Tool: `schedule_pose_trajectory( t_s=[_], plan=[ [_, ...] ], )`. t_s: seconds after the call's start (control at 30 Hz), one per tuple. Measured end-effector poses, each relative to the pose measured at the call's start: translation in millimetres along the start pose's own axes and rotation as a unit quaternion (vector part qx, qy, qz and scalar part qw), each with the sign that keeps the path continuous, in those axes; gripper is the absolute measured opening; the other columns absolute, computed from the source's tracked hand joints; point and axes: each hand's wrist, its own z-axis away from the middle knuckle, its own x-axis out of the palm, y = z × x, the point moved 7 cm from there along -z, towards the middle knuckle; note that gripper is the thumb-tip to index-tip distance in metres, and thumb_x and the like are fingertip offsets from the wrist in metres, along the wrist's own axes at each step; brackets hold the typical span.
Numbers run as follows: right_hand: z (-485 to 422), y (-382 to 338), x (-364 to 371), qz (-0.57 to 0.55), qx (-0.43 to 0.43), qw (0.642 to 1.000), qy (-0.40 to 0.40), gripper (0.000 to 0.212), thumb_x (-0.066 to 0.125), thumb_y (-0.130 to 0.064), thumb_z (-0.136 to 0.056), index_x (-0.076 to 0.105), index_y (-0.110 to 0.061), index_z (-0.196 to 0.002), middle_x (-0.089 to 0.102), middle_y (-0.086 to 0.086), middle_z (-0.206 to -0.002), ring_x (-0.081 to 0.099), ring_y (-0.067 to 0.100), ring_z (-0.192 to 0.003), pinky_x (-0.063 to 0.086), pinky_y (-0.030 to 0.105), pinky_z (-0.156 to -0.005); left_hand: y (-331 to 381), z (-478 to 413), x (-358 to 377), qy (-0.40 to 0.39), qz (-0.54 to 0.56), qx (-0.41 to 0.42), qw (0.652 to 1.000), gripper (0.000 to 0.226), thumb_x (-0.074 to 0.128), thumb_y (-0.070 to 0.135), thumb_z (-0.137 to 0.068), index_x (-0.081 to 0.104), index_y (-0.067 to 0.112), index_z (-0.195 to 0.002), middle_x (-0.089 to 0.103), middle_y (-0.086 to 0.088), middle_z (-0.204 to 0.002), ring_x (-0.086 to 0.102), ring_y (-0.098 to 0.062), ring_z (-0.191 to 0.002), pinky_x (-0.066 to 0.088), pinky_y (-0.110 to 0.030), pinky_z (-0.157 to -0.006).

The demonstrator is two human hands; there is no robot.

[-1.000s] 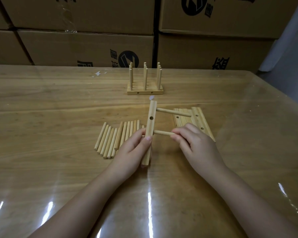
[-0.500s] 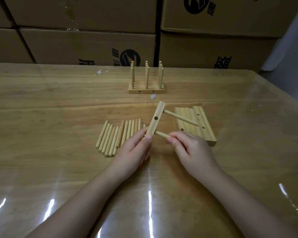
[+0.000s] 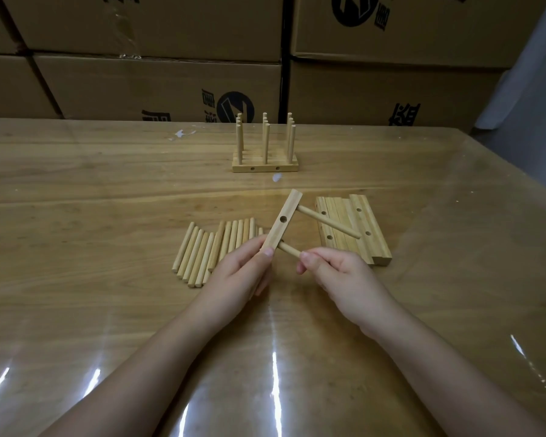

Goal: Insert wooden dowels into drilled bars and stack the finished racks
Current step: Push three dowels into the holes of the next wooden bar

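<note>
Closed cardboard boxes point(image 3: 158, 86) printed with black marks fill the top of the frame; what they hold cannot be seen. Below them, at upper centre, the finished racks point(image 3: 264, 162) stand together on the glossy wood-grain counter point(image 3: 76, 216), each a flat base with round pegs upright in its holes.

At centre the left hand point(image 3: 237, 272) has its fingers point(image 3: 267, 251) wrapped around the lower end of a pale, square-edged drilled bar point(image 3: 282, 220), held tilted above the counter. Its middle hole is open and round. An upper dowel point(image 3: 328, 221) sits in the top hole and points to the lower right. The right hand point(image 3: 338, 275) pinches a second dowel point(image 3: 289, 250) between its fingers point(image 3: 308, 257), its far end meeting the bar at the lowest hole.

Left of the hands lies a row of loose dowels point(image 3: 212, 250), smooth cylinders side by side. To the right, spare bars point(image 3: 350, 228) lie flat, packed edge to edge
</note>
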Motion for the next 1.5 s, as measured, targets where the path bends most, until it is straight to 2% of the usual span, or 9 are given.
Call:
schedule_pose_trajectory(
  t_s=[0.07,0.3,0.4,0.5,0.67,0.83,1.07,1.3,1.5],
  plan=[
    [0.1,2.1,3.5,-0.060,0.032,0.997,-0.031,0.032,0.049,-0.038,-0.094,0.066,-0.025,-0.070,0.042,-0.015,-0.046,0.038,0.000,-0.042,0.029,0.014,-0.049,-0.1,0.3,0.1,0.000,0.002,-0.001,1.000,0.022,0.040,0.034,-0.092,0.060,0.030,-0.098,0.044,-0.004,-0.059,0.043,-0.018,-0.058,0.039,-0.032,-0.063],
    [3.5,8.1,11.0,-0.207,0.107,0.966,-0.114,0.029,0.050,-0.034,-0.094,0.065,-0.020,-0.074,0.034,-0.010,-0.050,0.025,0.003,-0.040,0.022,0.013,-0.036,-3.2,-0.2,0.2,-0.005,0.032,-0.001,0.999,0.029,0.043,0.031,-0.091,0.062,0.020,-0.109,0.043,-0.001,-0.058,0.041,-0.010,-0.050,0.038,-0.021,-0.052],
    [1.9,-0.2,7.3,-0.034,0.014,0.999,-0.026,0.030,0.046,-0.038,-0.095,0.066,-0.027,-0.077,0.048,-0.006,-0.050,0.043,0.008,-0.044,0.031,0.019,-0.045,-5.1,-1.7,-3.7,0.010,0.089,-0.005,0.996,0.026,0.045,0.030,-0.091,0.065,0.020,-0.105,0.042,0.004,-0.053,0.038,-0.005,-0.044,0.033,-0.015,-0.043],
    [4.5,-19.1,8.6,0.206,-0.136,0.968,0.045,0.025,0.042,-0.035,-0.096,0.064,-0.024,-0.094,0.057,-0.006,-0.066,0.053,0.010,-0.061,0.043,0.032,-0.056,-7.5,-3.7,-6.4,0.022,0.100,-0.009,0.995,0.023,0.045,0.032,-0.091,0.066,0.024,-0.091,0.041,-0.002,-0.052,0.036,-0.011,-0.042,0.031,-0.019,-0.040],
    [11.4,-33.9,1.1,0.252,-0.231,0.932,0.117,0.023,0.047,-0.030,-0.096,0.062,-0.016,-0.106,0.056,-0.014,-0.084,0.051,0.003,-0.066,0.039,0.016,-0.051,-8.6,-4.3,-9.3,0.047,0.110,-0.008,0.993,0.027,0.043,0.033,-0.092,0.065,0.034,-0.077,0.044,-0.003,-0.051,0.036,-0.016,-0.040,0.033,-0.021,-0.038],
    [14.3,-43.6,1.3,0.378,-0.265,0.877,0.132,0.031,0.039,-0.032,-0.095,0.062,-0.012,-0.087,0.055,-0.007,-0.064,0.049,0.011,-0.050,0.033,0.023,-0.040,-7.4,-3.6,-8.6,0.047,0.084,-0.008,0.995,0.031,0.041,0.035,-0.092,0.062,0.034,-0.069,0.047,-0.001,-0.050,0.039,-0.015,-0.039,0.034,-0.020,-0.038],
    [5.4,-25.9,6.1,0.350,-0.201,0.913,0.063,0.034,0.034,-0.039,-0.097,0.054,-0.014,-0.087,0.047,-0.008,-0.059,0.050,0.017,-0.051,0.037,0.033,-0.046,-10.6,-3.5,-3.7,0.026,0.078,-0.021,0.996,0.024,0.043,0.037,-0.090,0.065,0.039,-0.080,0.045,-0.003,-0.050,0.040,-0.012,-0.039,0.035,-0.020,-0.039],
    [10.9,-35.8,11.1,0.358,-0.230,0.901,0.082,0.015,0.049,-0.017,-0.094,0.061,-0.008,-0.096,0.060,0.000,-0.070,0.055,0.020,-0.057,0.038,0.030,-0.046,-8.8,-1.4,0.3,0.019,0.038,-0.016,0.999,0.023,0.042,0.039,-0.091,0.064,0.041,-0.094,0.046,-0.004,-0.053,0.043,-0.014,-0.044,0.038,-0.024,-0.044],
    [9.3,-33.3,3.5,0.314,-0.207,0.923,0.081,0.030,0.040,-0.032,-0.098,0.063,-0.013,-0.093,0.061,-0.001,-0.064,0.056,0.019,-0.056,0.044,0.037,-0.049,-9.2,-1.2,3.4,0.014,-0.015,-0.007,1.000,0.027,0.039,0.039,-0.092,0.060,0.034,-0.107,0.048,0.002,-0.052,0.046,-0.013,-0.046,0.040,-0.025,-0.047]
  ],
)
